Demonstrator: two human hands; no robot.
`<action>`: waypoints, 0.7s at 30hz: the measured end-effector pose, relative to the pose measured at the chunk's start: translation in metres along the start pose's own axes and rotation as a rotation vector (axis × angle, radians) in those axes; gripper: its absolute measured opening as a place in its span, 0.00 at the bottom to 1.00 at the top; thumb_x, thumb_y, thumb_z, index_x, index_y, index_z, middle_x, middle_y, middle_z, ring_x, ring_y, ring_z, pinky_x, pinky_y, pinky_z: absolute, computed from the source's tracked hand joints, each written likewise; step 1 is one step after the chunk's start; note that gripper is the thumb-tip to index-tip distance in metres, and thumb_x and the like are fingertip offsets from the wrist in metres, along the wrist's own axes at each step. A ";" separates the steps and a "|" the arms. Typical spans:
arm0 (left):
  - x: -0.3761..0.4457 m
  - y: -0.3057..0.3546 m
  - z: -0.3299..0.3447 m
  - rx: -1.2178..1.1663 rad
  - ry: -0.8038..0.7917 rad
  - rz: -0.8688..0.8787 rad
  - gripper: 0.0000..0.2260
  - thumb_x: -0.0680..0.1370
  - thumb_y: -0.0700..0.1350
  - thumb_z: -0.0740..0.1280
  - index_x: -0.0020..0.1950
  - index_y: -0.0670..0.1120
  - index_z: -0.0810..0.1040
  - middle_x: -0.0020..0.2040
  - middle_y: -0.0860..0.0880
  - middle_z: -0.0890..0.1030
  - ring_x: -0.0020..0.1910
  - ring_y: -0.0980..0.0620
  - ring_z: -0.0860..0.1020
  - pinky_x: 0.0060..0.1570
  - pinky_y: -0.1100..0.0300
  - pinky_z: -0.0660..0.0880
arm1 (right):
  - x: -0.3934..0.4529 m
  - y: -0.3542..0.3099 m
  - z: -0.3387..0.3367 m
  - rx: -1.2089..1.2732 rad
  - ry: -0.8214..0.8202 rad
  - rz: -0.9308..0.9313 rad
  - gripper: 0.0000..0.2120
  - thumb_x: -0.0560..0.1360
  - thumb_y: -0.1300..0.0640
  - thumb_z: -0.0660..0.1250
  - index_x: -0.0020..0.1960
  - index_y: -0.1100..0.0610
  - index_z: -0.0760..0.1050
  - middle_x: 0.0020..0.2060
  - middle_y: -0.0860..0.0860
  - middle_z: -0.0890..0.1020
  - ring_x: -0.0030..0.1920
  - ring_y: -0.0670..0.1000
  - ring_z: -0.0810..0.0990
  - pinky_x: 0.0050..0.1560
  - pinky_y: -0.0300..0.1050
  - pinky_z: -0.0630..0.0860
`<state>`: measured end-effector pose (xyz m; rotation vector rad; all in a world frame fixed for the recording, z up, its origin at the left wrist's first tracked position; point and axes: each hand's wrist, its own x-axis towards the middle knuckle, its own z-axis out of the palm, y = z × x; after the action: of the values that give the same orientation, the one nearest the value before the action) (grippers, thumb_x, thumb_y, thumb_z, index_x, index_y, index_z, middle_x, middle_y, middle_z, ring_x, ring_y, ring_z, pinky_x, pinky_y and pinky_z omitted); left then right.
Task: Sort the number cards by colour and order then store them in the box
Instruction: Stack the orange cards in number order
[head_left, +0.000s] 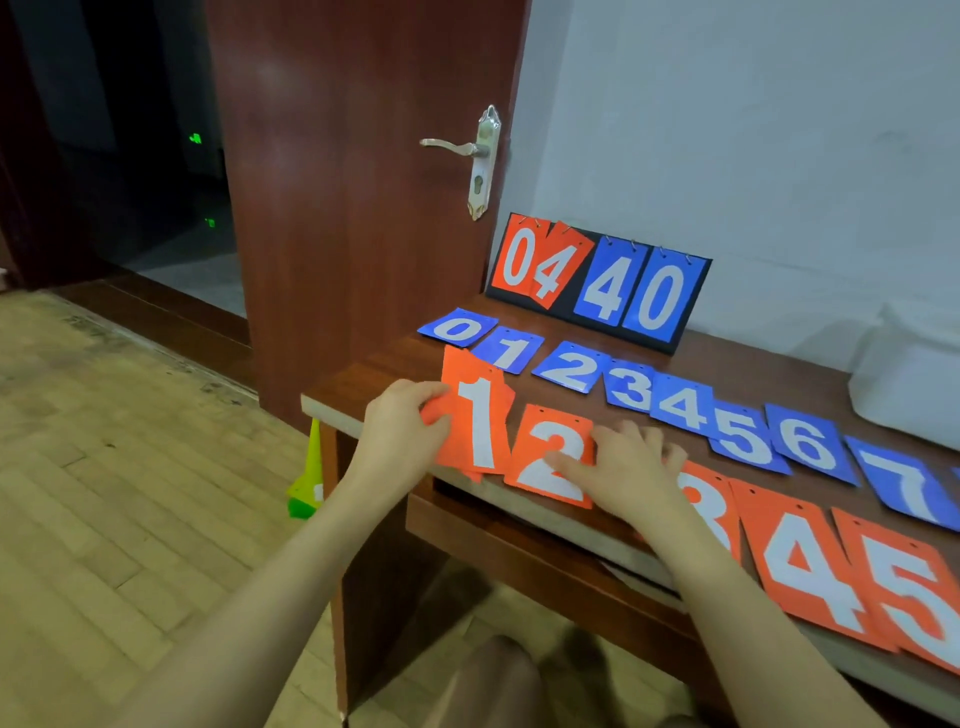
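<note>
Right now my left hand (402, 423) pinches the left edge of the orange 1 (480, 423), fingers (431, 391) curled over the top of the card and lifting it a little off the tabletop (363, 382); another orange card seems to sit beneath it, though I cannot tell its number. My right hand (631, 467) lies flat with its fingers (569, 462) straight, pressing on the orange 2 (550, 452) and covering part of the orange 3 (709, 506). The orange 4 (802, 564) and orange 5 (914, 592) carry the near row on to the right, each overlapping the next, along the front edge of the tabletop. Behind them runs the blue row: blue 0 (457, 328), blue 1 (511, 351), blue 2 (571, 369), blue 3 (631, 387), blue 4 (683, 408), blue 5 (743, 441), blue 6 (810, 441) and blue 7 (906, 480), the last cut by the frame edge. At the back, against the wall (753, 130), a scoreboard (597, 280) stands upright showing orange 0 4 and blue 4 0. A white object (909, 374) sits at the far right of the tabletop, too blurred to name. A brown door (358, 171) with a metal handle (457, 148) stands open to the left.
</note>
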<state>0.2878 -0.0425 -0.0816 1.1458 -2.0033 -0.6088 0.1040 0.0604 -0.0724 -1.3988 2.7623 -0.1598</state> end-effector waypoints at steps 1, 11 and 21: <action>0.002 0.004 0.003 0.026 -0.021 0.005 0.18 0.77 0.42 0.64 0.67 0.47 0.72 0.63 0.47 0.73 0.61 0.50 0.72 0.56 0.61 0.69 | 0.001 0.000 -0.001 0.004 -0.022 -0.007 0.35 0.71 0.30 0.57 0.68 0.52 0.68 0.71 0.56 0.63 0.72 0.60 0.57 0.70 0.60 0.53; 0.006 0.012 0.021 0.067 -0.177 0.007 0.20 0.77 0.44 0.64 0.69 0.47 0.69 0.63 0.47 0.73 0.60 0.49 0.73 0.59 0.56 0.72 | 0.010 -0.002 0.001 0.084 -0.138 -0.087 0.34 0.73 0.31 0.56 0.74 0.46 0.59 0.76 0.52 0.56 0.75 0.58 0.50 0.72 0.61 0.46; 0.000 0.023 0.025 -0.241 -0.118 0.071 0.24 0.76 0.46 0.67 0.71 0.50 0.67 0.65 0.51 0.72 0.61 0.55 0.73 0.54 0.60 0.77 | 0.014 -0.015 0.007 0.389 0.091 -0.133 0.29 0.75 0.37 0.57 0.73 0.43 0.56 0.70 0.48 0.67 0.71 0.54 0.63 0.71 0.57 0.52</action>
<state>0.2558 -0.0305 -0.0812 0.9091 -1.9953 -0.8731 0.1086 0.0397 -0.0771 -1.4906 2.5148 -0.7369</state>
